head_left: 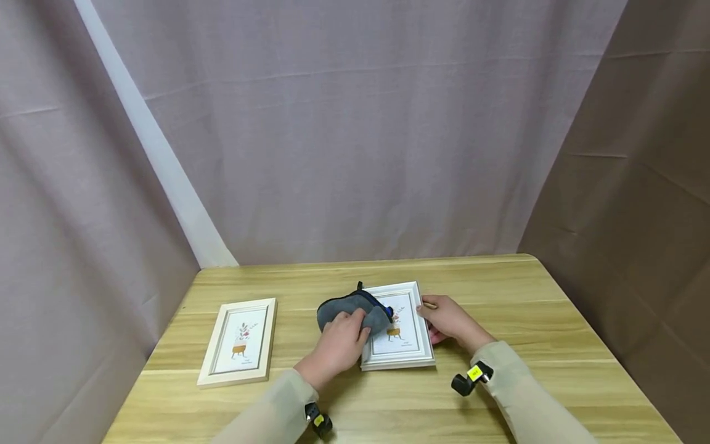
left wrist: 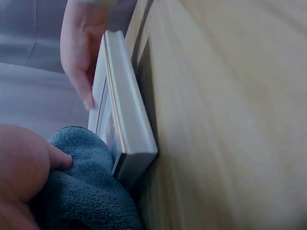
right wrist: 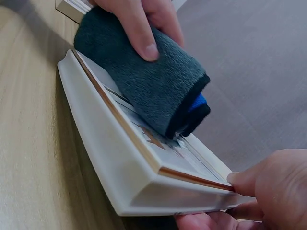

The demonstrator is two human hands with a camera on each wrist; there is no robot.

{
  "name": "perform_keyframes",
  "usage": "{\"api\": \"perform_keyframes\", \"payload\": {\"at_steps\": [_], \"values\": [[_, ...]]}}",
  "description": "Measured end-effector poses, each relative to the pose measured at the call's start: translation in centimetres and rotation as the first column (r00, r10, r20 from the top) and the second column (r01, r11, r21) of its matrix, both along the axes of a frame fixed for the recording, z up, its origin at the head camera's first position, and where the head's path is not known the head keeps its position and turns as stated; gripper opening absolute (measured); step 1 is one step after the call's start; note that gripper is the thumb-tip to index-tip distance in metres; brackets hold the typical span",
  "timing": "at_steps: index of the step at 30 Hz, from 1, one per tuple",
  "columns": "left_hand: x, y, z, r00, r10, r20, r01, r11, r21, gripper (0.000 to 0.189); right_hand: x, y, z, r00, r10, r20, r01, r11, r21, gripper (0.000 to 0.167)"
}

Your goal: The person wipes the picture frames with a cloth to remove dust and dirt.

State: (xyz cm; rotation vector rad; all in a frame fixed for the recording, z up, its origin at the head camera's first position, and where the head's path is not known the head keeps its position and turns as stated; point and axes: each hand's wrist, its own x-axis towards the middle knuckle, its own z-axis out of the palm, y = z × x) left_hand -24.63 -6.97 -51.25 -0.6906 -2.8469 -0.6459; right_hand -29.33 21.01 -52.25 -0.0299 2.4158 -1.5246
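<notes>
My left hand point(head_left: 338, 345) grips a folded dark grey-blue cloth point(head_left: 348, 306) with a black edge and a bit of blue. The cloth lies against the left side of a white picture frame point(head_left: 398, 364), covering part of its flower-vase picture. With thumb on top and fingers beneath, my right hand point(head_left: 450, 322) holds the frame's right edge. In the right wrist view the frame point(right wrist: 105, 158) is tilted, its near side raised off the table. The left thumb point(right wrist: 144, 40) presses on the cloth point(right wrist: 139, 72) there.
A second, cream picture frame point(head_left: 263, 345) with a similar picture lies face up at the left of the wooden table point(head_left: 488, 277). Grey-mauve curtains point(head_left: 360, 154) hang behind and at both sides of the table. Each sleeve carries a small black wrist camera point(head_left: 470, 377).
</notes>
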Motion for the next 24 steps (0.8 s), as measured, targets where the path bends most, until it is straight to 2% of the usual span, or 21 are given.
{"api": "perform_keyframes", "payload": {"at_steps": [4, 11, 12, 19, 24], "values": [[-0.9, -0.2, -0.2, 1.0, 0.005, -0.001, -0.005, 1.0, 0.006, 0.026, 0.2, -0.3, -0.3, 1.0, -0.003, 0.025, 0.003, 1.0, -0.009, 0.058], [-2.9, 0.1, 0.1, 0.999, 0.036, 0.031, -0.036, 0.999, -0.01, 0.033, 0.2, -0.4, -0.2, 0.999, -0.002, 0.033, 0.002, 1.0, -0.004, 0.059], [-2.8, 0.2, 0.7, 0.997, 0.043, 0.056, -0.043, 0.999, -0.008, 0.033, 0.2, -0.4, -0.2, 0.999, -0.001, 0.033, 0.001, 1.0, -0.004, 0.059], [-4.3, 0.4, 0.4, 0.997, 0.065, 0.048, -0.063, 0.998, -0.031, 0.032, 0.1, -0.4, -0.2, 1.0, 0.003, 0.005, -0.004, 1.0, 0.013, 0.057], [-5.0, 0.7, 0.3, 0.993, 0.092, 0.075, -0.089, 0.995, -0.04, 0.034, 0.2, -0.5, -0.1, 1.0, 0.005, -0.008, -0.005, 1.0, 0.005, 0.057]]}}
